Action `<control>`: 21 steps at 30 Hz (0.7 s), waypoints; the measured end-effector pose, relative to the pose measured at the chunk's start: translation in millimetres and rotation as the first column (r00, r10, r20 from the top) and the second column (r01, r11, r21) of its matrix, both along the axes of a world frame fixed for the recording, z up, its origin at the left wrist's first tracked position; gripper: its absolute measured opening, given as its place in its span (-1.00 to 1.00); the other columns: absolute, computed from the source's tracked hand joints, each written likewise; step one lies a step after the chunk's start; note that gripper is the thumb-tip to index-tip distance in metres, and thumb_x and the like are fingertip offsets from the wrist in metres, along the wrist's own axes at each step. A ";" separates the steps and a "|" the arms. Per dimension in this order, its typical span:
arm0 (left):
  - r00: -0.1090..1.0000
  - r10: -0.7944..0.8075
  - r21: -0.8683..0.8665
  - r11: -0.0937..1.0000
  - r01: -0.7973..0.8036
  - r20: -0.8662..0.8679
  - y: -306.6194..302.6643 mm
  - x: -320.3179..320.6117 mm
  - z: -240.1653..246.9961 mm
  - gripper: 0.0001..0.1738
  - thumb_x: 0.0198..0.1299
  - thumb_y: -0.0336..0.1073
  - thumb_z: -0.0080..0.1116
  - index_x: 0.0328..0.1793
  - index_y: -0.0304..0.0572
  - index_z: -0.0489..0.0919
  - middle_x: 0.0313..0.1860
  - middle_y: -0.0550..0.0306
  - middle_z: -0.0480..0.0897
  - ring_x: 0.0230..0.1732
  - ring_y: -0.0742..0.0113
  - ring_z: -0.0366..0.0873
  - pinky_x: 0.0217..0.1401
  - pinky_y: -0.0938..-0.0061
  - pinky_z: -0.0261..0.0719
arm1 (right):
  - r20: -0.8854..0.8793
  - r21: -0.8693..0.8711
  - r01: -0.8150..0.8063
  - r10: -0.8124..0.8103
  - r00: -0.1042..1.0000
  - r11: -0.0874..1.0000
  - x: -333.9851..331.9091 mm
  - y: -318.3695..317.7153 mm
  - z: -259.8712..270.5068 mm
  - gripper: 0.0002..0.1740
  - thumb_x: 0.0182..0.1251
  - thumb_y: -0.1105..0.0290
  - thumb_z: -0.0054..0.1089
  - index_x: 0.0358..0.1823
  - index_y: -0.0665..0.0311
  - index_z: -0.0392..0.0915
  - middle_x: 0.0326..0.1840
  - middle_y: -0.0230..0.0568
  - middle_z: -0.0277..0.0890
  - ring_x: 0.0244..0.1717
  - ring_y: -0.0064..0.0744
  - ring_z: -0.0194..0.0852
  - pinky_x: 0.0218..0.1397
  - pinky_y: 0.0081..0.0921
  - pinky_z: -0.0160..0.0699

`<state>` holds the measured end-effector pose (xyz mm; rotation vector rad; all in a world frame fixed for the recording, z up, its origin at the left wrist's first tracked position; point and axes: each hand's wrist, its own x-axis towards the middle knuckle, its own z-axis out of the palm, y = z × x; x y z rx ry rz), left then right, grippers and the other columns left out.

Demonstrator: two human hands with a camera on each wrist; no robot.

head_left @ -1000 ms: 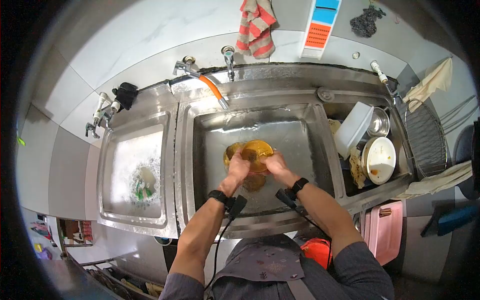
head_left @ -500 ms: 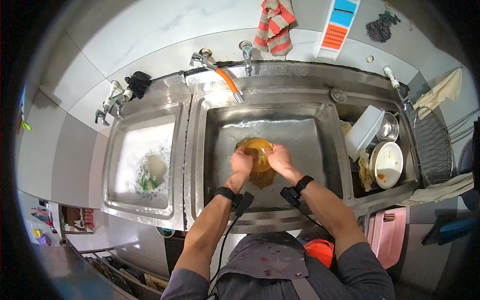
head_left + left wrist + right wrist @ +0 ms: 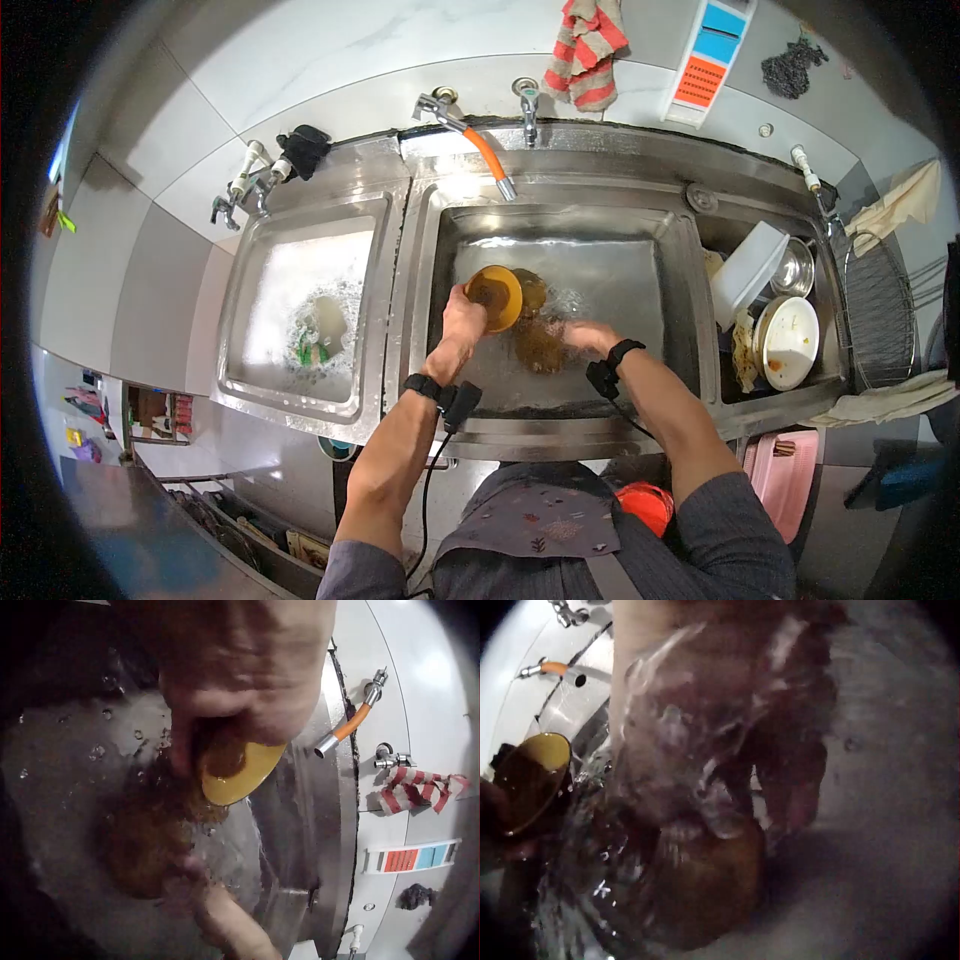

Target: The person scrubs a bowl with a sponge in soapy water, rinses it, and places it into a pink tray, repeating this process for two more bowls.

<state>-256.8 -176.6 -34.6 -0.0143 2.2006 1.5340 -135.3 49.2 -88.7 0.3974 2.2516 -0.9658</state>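
My left hand (image 3: 463,320) grips an amber bowl (image 3: 508,292) by its near-left rim, tilted above the water in the middle sink basin (image 3: 620,270). In the left wrist view the bowl's yellow inside (image 3: 240,784) shows below the hand. My right hand (image 3: 590,337) is partly in the water beside a brownish-amber dish (image 3: 540,347). Seen from the right wrist, water runs over this hand and its fingers overlap the dish (image 3: 712,889); I cannot tell whether they hold it. Another amber piece (image 3: 530,290) lies in the water just behind.
A tap with an orange hose (image 3: 485,155) reaches over the basin's back edge. On the left, a sink (image 3: 375,290) contains suds and a green item. The right basin holds a white container (image 3: 752,270), a metal bowl (image 3: 793,268) and a stained white bowl (image 3: 790,345). A wire rack (image 3: 880,310) stands farther right.
Both hands were on the amber bowl together. The right hand has let go and moved right and down into the water, which now splashes. The left hand has carried the bowl leftward, tilting it.
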 end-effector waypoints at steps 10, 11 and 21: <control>0.832 -0.278 -0.465 0.885 0.028 -0.479 -21.8 19.3 6.6 -0.43 0.05 -0.58 0.11 0.28 -0.30 0.48 0.11 -0.30 0.59 0.13 -0.28 0.58 0.22 0.04 0.57 | -0.226 0.464 -0.430 0.573 0.788 0.775 -9.2 -39.7 -44.3 -0.77 0.40 0.46 0.02 -0.07 0.38 0.63 -0.11 -0.04 0.69 -0.03 -0.10 0.68 0.06 -0.28 0.65; 0.813 -0.294 -0.485 0.875 0.016 -0.502 -22.3 18.8 5.4 -0.46 0.04 -0.57 0.14 0.24 -0.28 0.48 0.07 -0.27 0.56 0.10 -0.29 0.57 0.19 0.01 0.57 | -0.061 0.493 -0.434 0.528 0.847 0.754 -13.4 -50.5 -2.8 -0.78 0.37 0.44 0.07 -0.16 0.36 0.70 -0.11 0.05 0.73 -0.05 0.02 0.72 -0.01 -0.18 0.69; 0.614 -0.703 -0.865 0.497 0.061 -0.360 -31.3 31.1 0.7 -0.75 0.48 -0.31 -0.10 0.16 -0.20 0.46 0.11 -0.15 0.45 0.15 -0.10 0.50 0.04 0.23 0.71 | -0.252 0.669 0.101 0.097 0.963 0.737 18.5 28.5 2.8 -0.72 0.41 0.32 0.10 -0.08 0.30 0.74 -0.04 0.07 0.73 0.01 0.01 0.73 0.11 -0.07 0.69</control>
